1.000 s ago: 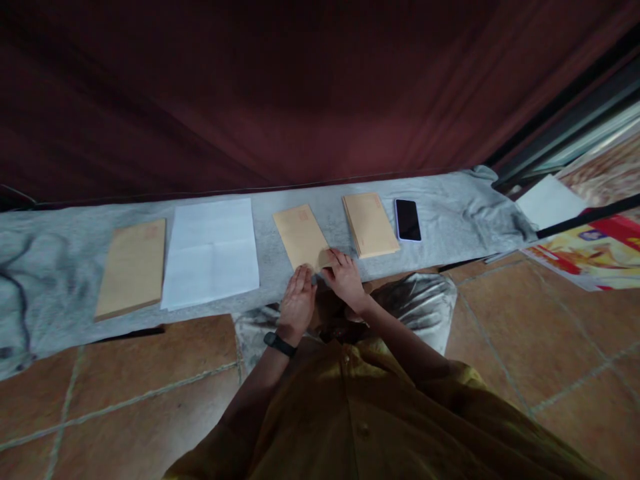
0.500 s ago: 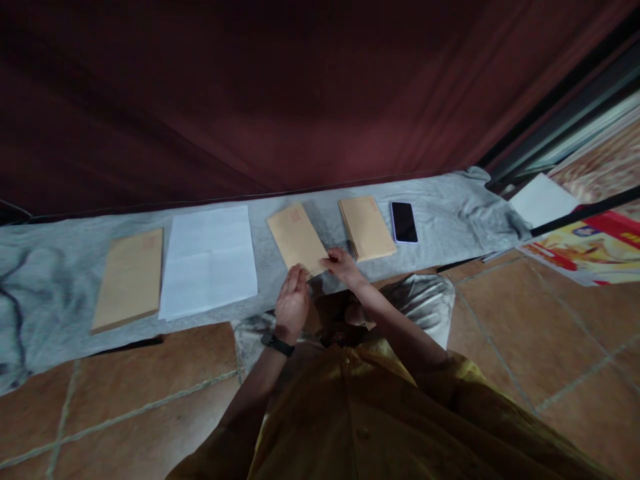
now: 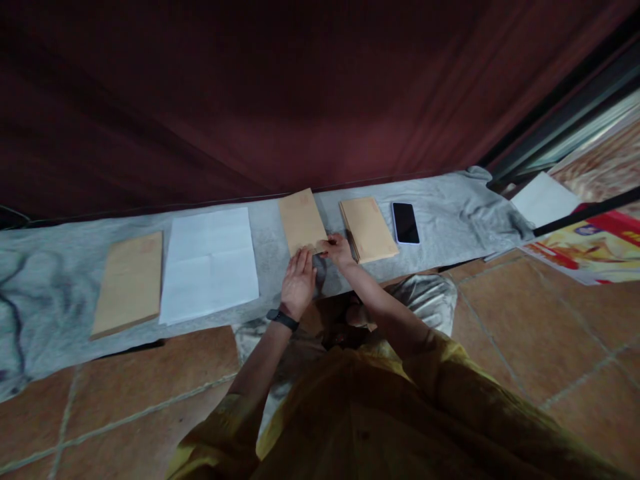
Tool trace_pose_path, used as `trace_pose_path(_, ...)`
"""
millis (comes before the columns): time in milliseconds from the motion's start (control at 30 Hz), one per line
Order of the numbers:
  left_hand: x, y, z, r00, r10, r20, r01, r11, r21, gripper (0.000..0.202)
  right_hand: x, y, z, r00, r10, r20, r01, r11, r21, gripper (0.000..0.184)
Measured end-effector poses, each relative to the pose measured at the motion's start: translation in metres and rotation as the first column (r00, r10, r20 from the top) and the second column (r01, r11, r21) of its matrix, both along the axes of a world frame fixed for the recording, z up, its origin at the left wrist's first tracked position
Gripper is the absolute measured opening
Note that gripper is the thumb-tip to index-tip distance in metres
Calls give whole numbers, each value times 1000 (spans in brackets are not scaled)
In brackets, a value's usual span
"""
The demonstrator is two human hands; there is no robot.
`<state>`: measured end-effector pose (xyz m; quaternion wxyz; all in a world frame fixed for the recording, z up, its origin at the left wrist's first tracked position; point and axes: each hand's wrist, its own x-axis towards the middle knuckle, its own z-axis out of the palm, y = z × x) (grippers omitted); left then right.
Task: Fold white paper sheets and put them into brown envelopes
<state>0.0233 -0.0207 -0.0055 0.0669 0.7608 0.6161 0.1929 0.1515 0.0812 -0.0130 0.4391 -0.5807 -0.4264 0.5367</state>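
A single brown envelope [image 3: 301, 220] is raised off the grey cloth [image 3: 440, 200] in the middle. My right hand [image 3: 338, 249] pinches its near right corner. Fingers together and stretched out, my left hand [image 3: 299, 280] touches the envelope's near edge; a dark band is on that wrist. A stack of brown envelopes [image 3: 367, 228] lies just right of the held one. White sheets of paper [image 3: 210, 263] lie to the left, and another brown envelope stack [image 3: 129, 282] lies further left.
A black phone [image 3: 405, 223] lies right of the envelope stack. A dark red curtain hangs behind the cloth. Orange floor tiles run along the near side. A white sheet [image 3: 544, 199] and a colourful printed poster [image 3: 585, 252] lie at the far right.
The single envelope has been lifted and swung more upright and away from me. Both hands followed it forward; the right hand went from lying on it to pinching its corner.
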Motion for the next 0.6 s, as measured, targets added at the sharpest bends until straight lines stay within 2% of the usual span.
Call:
trace_pose_path(133, 4, -3, -6, 1000, -14, -25, 13, 999, -50, 59, 6, -5, 4, 977, 9, 212, -11, 1000, 9, 10)
trace_pose_path(200, 5, -4, -7, 999, -7, -38, 5, 998, -59, 60, 8, -8, 9, 941, 18, 338, -31, 999, 36, 13)
trace_pose_path(267, 5, -4, -8, 999, 5, -45, -8, 998, -62, 61, 9, -14, 15, 829, 29, 558, -100, 990, 96, 22)
trace_pose_path(333, 4, -3, -10, 999, 4, -39, -6, 998, -55, 61, 10, -22, 20, 645, 15, 764, -222, 960, 168, 30)
trace_pose_path(367, 4, -3, -11, 999, -2, -33, 1, 999, -49, 61, 10, -27, 21, 574, 7, 819, -296, 934, 199, 32)
trace_pose_path(400, 4, -3, -13, 1000, -7, -26, 6, 999, -39, 61, 10, -32, 21, 547, 13, 837, -369, 901, 228, 33)
trace_pose_path(533, 4, -3, -19, 1000, 18, -2, -18, 1000, -24, 59, 9, -53, 15, 554, 194, 810, -659, 696, 285, 40)
trace_pose_path(600, 5, -4, -20, 1000, 23, 6, -23, 999, -35, 59, 9, -59, 11, 525, 248, 814, -724, 634, 273, 44)
